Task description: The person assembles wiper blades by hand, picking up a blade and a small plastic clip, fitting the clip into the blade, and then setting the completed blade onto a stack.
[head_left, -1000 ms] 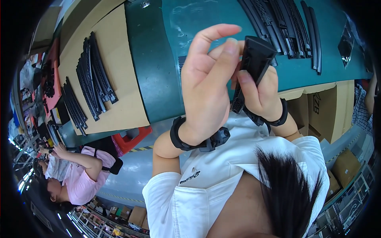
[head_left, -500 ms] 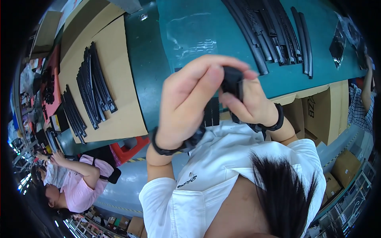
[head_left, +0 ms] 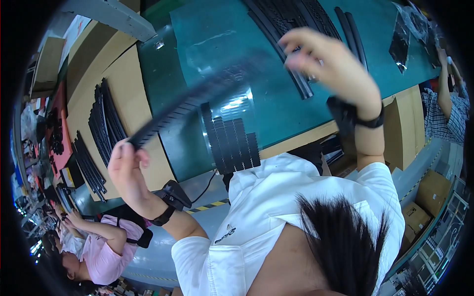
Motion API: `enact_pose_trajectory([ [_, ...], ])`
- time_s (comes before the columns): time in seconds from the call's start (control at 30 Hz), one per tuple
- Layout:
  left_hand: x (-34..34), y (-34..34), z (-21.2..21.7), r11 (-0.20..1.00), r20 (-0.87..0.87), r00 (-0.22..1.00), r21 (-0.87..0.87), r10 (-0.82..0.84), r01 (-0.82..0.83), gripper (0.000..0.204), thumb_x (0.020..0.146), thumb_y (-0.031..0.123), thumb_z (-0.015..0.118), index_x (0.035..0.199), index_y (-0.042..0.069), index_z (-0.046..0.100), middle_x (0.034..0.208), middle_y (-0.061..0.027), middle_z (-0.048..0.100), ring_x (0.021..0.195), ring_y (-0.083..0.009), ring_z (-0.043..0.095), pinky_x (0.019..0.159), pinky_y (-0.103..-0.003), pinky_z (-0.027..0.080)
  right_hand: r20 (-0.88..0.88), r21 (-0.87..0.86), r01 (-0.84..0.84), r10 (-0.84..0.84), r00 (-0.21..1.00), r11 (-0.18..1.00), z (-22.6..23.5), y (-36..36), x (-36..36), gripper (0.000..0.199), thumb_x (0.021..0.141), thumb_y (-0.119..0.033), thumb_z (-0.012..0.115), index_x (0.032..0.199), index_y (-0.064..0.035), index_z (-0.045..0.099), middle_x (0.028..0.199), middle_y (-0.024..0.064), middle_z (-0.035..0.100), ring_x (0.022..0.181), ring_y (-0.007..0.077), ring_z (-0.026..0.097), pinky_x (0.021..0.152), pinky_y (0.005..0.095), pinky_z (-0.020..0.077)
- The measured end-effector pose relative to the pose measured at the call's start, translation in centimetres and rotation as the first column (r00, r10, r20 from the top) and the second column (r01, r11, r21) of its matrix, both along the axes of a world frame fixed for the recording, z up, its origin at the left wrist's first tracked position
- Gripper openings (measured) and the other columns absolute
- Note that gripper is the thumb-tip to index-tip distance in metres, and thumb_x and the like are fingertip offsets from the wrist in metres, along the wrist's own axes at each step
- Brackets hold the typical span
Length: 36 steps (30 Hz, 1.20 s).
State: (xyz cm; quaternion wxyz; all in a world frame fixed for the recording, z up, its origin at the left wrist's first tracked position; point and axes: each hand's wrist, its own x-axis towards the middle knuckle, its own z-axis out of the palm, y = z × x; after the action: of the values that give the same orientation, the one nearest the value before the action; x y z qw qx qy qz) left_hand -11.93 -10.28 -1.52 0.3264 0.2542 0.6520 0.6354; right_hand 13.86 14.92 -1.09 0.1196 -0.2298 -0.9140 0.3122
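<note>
My left hand (head_left: pixel 129 170) is closed on the near end of a long black plastic strip (head_left: pixel 190 96) with a row of slots. The strip slants up across the table, its far end blurred and short of my right hand. My right hand (head_left: pixel 321 59), smeared by motion, is over a pile of long black strips (head_left: pixel 276 29) at the back. Its thumb and fingers look apart, with nothing visible held between them. Several flat black strips with toothed edges (head_left: pixel 229 145) lie side by side at the table's front edge, by a clear plastic sheet (head_left: pixel 197 44).
Cardboard (head_left: pixel 143 89) on the left carries more black strips (head_left: pixel 103 116). Two black strips (head_left: pixel 351 34) and a clear bag (head_left: pixel 414 22) lie at the right. An open carton (head_left: pixel 407 128) stands below the table edge. Other people work at far left and far right.
My hands, together around a dark piece before, have moved apart. The left went left with the strip stretched out; the right went up and right to the pile.
</note>
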Motion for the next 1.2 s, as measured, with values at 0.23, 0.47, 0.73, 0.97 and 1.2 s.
enact_pose_trajectory([
  [0.23, -6.2, -4.6, -8.0, 0.818, 0.257, 0.821, 0.153, 0.509, -0.555, 0.019, 0.082, 0.014, 0.048, 0.083, -0.004, 0.042, 0.065, -0.0127, 0.054, 0.049, -0.0111, 0.044, 0.047, -0.02, 0.036, 0.202, 0.336, 0.304, -0.383, 0.901, 0.892, -8.4, 9.5, 2.0, 0.038, 0.076, -0.024, 0.055, 0.103, 0.0018, 0.047, 0.082, 0.0094, 0.057, 0.074, 0.0169, 0.054, 0.065, 0.0273, 0.0432],
  [0.47, -7.5, -7.6, -9.6, 0.829, -0.052, 0.836, -0.109, 0.547, -0.549, 0.027, 0.081, 0.019, 0.051, 0.09, -0.002, 0.036, 0.065, -0.0142, 0.054, 0.047, -0.0123, 0.044, 0.046, -0.021, 0.036, 0.399, 0.154, 0.31, -0.346, 0.849, 0.938, -4.9, 7.2, -0.4, 0.033, 0.071, -0.021, 0.059, 0.087, 0.0051, 0.047, 0.068, 0.0095, 0.057, 0.064, 0.0232, 0.055, 0.057, 0.0319, 0.0429],
  [0.73, -4.0, -5.0, -5.4, 0.665, -0.831, 0.511, -0.256, 0.219, -0.702, 0.024, 0.075, 0.019, 0.059, 0.089, 0.0, 0.054, 0.071, -0.0073, 0.055, 0.063, -0.011, 0.051, 0.056, -0.021, 0.04, -0.058, -0.368, 0.482, -0.538, 0.841, 0.795, -7.9, 9.7, 8.8, 0.032, 0.079, -0.019, 0.053, 0.105, -0.0006, 0.052, 0.083, 0.0032, 0.056, 0.071, 0.0073, 0.051, 0.062, 0.0193, 0.0407],
  [0.97, 1.5, 5.0, -5.5, 0.895, -0.856, 0.286, -0.367, -0.431, 0.252, 0.017, 0.066, 0.01, 0.062, 0.083, 0.009, 0.06, 0.079, -0.0068, 0.055, 0.074, -0.0198, 0.052, 0.066, -0.029, 0.042, -0.43, 0.006, 0.556, -0.5, 0.752, 0.831, -3.6, 5.0, 8.3, 0.022, 0.078, -0.005, 0.052, 0.099, 0.0021, 0.054, 0.086, 0.0064, 0.056, 0.071, 0.0111, 0.052, 0.069, 0.0222, 0.0422],
  [1.2, 2.0, 8.5, -8.2, 0.695, -0.807, 0.105, -0.425, -0.581, 0.579, 0.012, 0.064, 0.011, 0.061, 0.077, 0.01, 0.062, 0.075, 0.0006, 0.054, 0.073, -0.0175, 0.051, 0.065, -0.029, 0.042, -0.724, -0.689, -0.336, -0.63, 0.281, 0.642, -3.5, 3.9, 5.7, 0.015, 0.076, 0.005, 0.048, 0.092, 0.0045, 0.049, 0.085, 0.0079, 0.05, 0.086, 0.0182, 0.048, 0.095, 0.0396, 0.0296],
])
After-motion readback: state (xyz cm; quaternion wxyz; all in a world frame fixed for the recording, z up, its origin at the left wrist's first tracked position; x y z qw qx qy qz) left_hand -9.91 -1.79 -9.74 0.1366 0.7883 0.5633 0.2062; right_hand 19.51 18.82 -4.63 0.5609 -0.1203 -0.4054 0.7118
